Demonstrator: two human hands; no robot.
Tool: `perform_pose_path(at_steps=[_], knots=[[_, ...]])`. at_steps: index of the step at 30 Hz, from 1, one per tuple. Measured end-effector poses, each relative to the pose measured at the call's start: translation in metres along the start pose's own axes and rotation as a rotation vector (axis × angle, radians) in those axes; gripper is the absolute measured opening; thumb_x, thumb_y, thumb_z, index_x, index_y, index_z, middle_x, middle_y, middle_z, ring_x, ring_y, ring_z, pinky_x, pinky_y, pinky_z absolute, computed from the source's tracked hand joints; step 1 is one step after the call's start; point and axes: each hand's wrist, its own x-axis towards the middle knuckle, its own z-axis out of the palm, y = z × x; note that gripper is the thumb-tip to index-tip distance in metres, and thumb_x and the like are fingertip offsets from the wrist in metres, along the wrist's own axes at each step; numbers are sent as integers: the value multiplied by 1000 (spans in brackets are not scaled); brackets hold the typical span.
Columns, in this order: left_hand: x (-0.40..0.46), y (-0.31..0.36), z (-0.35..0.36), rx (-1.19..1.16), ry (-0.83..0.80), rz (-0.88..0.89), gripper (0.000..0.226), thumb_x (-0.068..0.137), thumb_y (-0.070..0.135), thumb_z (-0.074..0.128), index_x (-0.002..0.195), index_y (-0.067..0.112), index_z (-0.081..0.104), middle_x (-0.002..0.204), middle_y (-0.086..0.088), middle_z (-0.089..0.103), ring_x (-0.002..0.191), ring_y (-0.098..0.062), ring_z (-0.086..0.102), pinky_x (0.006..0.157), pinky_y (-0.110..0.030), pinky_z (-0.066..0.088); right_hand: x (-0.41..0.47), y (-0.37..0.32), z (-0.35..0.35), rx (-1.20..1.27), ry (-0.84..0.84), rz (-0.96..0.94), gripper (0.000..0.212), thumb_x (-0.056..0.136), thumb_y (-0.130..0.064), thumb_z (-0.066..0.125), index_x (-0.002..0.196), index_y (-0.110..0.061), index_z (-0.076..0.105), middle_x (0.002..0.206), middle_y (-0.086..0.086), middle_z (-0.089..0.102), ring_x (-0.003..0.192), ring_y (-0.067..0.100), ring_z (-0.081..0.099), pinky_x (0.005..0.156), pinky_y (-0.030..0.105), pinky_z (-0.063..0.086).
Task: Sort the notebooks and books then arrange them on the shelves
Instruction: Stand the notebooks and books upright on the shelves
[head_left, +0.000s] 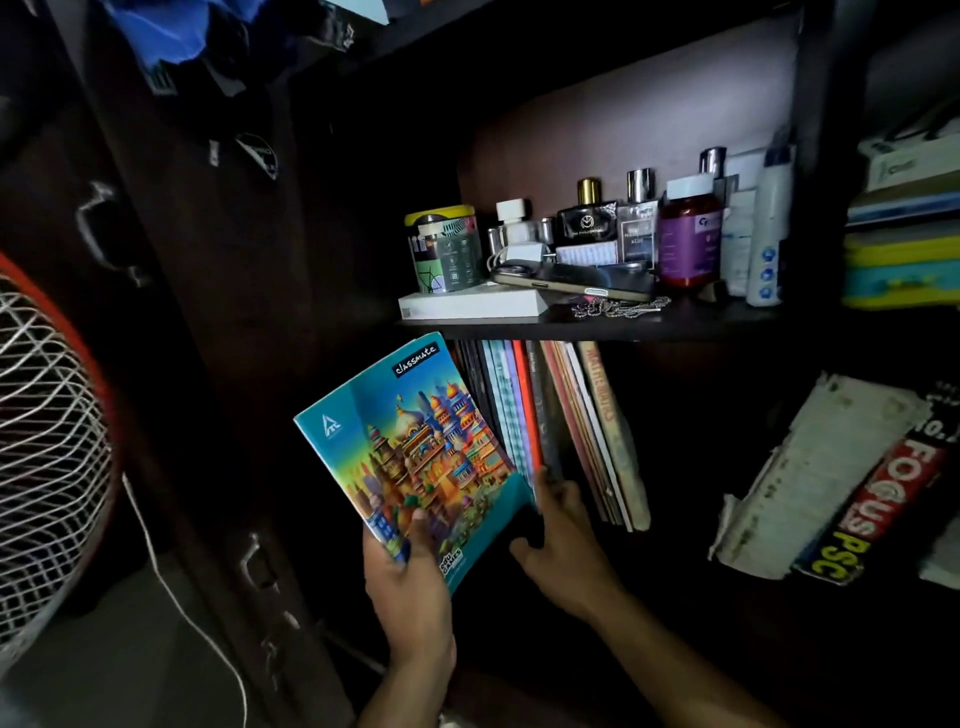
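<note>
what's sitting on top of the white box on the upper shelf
A patterned tin stands on the white box at its left end, and a dark phone overlaps its right edge. Anything under the phone is hidden.

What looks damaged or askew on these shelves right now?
The thick FOCUS PSC book in the lower right compartment lies tilted, its white page block torn and ragged at the edges. The row of upright thin notebooks under the toiletries shelf leans left. Nothing looks spilled.
</note>
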Motion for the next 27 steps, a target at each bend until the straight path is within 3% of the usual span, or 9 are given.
perform_pose_path(at_steps=[3, 6, 10, 13, 18, 20, 23, 25, 27], knots=[[-3, 4, -1, 16, 4, -7, 30, 100, 23, 61, 129, 30, 60, 114, 13, 71, 107, -11, 68, 90, -40, 56, -1, 2, -13, 56, 66, -21, 76, 95, -21, 64, 158, -30, 23, 135, -8, 41, 121, 6, 50, 97, 21, 46], [-7, 11, -1, 11, 5, 1, 32, 100, 20, 61, 130, 27, 60, 114, 12, 71, 108, -12, 68, 86, -35, 56, 0, -1, -17, 107, 89, -29, 57, 97, -19, 62, 149, -32, 41, 111, -17, 57, 94, -6, 58, 71, 10, 47], [-11, 17, -1, 37, -10, 4, 33, 99, 20, 61, 132, 25, 59, 115, 10, 71, 108, -13, 68, 90, -45, 58, -4, -4, -16, 101, -34, -2, 75, 100, -24, 58, 158, -42, 14, 109, -14, 61, 92, -2, 60, 64, 12, 46], [-15, 24, -5, 36, -28, -6, 32, 99, 19, 62, 130, 25, 60, 114, 8, 72, 106, -15, 70, 89, -47, 59, -5, -6, -18, 119, 43, 46, 77, 100, -31, 56, 160, -36, 9, 122, -4, 61, 100, 13, 64, 73, 26, 53], [-26, 24, -17, 83, -109, 7, 27, 97, 14, 64, 121, 27, 63, 107, 9, 74, 96, -7, 72, 71, -23, 59, -4, -7, -23, 183, 175, 86, 74, 98, -31, 59, 160, -23, 19, 141, 0, 56, 128, 24, 54, 103, 36, 46], [-34, 25, -21, 172, -169, 39, 26, 95, 18, 66, 114, 35, 63, 103, 13, 74, 95, -5, 71, 74, -23, 57, -4, -7, -28, 220, 200, 93, 71, 97, -32, 61, 158, -21, 27, 125, -4, 62, 124, 21, 56, 98, 32, 44], [-48, 27, -22, 258, -238, 65, 30, 94, 20, 68, 120, 34, 59, 99, 22, 69, 88, 9, 67, 65, -6, 50, -4, -8, -33, 226, 227, 93, 64, 98, -35, 61, 154, -19, 35, 93, -17, 56, 89, 6, 56, 76, 26, 40], [-56, 30, -20, 297, -265, 73, 32, 95, 23, 67, 122, 36, 57, 101, 22, 68, 86, 9, 64, 62, -3, 46, -4, -7, -35, 206, 230, 77, 60, 99, -36, 59, 152, -19, 38, 91, -17, 54, 84, 4, 53, 72, 26, 39], [-57, 33, -17, 322, -292, 80, 31, 96, 26, 66, 124, 35, 58, 106, 19, 69, 92, 7, 64, 64, -4, 46, -4, -8, -36, 192, 228, 87, 59, 99, -36, 58, 152, -19, 39, 100, -11, 60, 98, 12, 58, 81, 28, 43]])
